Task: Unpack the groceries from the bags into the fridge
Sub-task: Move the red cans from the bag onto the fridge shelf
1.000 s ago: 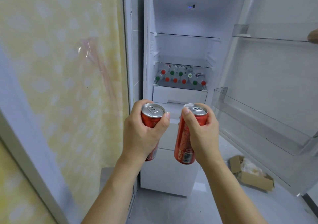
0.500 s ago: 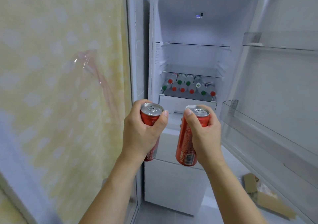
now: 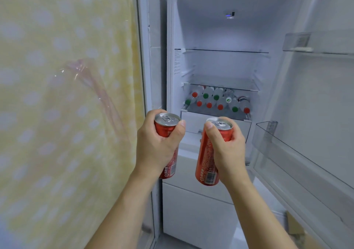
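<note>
Here we hold two red drink cans upright in front of the open fridge (image 3: 222,28), one in each hand. Our left hand (image 3: 156,145) wraps its fingers (image 3: 181,129) around the left can (image 3: 166,123), gripping the upper half so that only the silver lid and the bottom of the label show. Our right hand (image 3: 228,149) is curled the same way around the right can (image 3: 207,162), thumb across the front just under the rim, with most of the can's length visible below the thumb. Both sets of fingers are closed firmly on metal; neither hand has any spare.

Beyond the fingers and a little above them lies a row of bottles (image 3: 216,101) with red and green caps, stacked on their sides on a low shelf. Higher up, past the bottles, a glass shelf (image 3: 226,51) shows nothing on it. Off to the right of our right hand the door bin (image 3: 287,145) stands open and bare.

The cans look sealed, so we judge them full: moderately heavy for their size, rigid under a steady grip but easy to dent if squeezed hard. The painted sides are smooth and could slip if damp. Holding round the middle of the body, as we do, seems the safest hold, and they should be set down flat on their bases.
</note>
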A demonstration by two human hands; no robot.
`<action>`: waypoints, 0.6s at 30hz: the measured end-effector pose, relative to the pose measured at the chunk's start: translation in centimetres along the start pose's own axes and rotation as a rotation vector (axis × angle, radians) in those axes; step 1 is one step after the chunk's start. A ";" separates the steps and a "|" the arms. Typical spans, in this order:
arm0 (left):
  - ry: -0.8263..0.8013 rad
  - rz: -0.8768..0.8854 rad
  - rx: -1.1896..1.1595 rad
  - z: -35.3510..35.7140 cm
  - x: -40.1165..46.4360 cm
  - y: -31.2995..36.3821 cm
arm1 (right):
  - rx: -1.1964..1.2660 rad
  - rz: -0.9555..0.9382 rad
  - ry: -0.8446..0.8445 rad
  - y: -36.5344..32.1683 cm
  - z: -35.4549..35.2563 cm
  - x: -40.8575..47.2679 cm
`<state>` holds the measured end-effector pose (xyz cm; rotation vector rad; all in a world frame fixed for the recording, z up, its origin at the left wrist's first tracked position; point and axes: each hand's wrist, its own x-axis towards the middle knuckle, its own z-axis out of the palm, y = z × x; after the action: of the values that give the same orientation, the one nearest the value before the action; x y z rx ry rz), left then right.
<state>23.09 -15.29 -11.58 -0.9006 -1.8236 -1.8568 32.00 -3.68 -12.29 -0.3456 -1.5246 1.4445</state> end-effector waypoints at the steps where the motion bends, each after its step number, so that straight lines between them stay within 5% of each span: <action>1: -0.003 -0.001 0.000 0.5 0.3 -0.3 | 0.002 0.002 0.005 0.3 -0.1 0.6; 18: -0.127 0.017 -0.128 10.6 13.1 -8.8 | -0.034 -0.069 0.148 6.0 2.4 16.1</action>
<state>9.56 -2.06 -9.73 -1.0986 -1.7786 -1.9644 19.90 8.57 -10.12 -0.4080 -1.4289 1.3114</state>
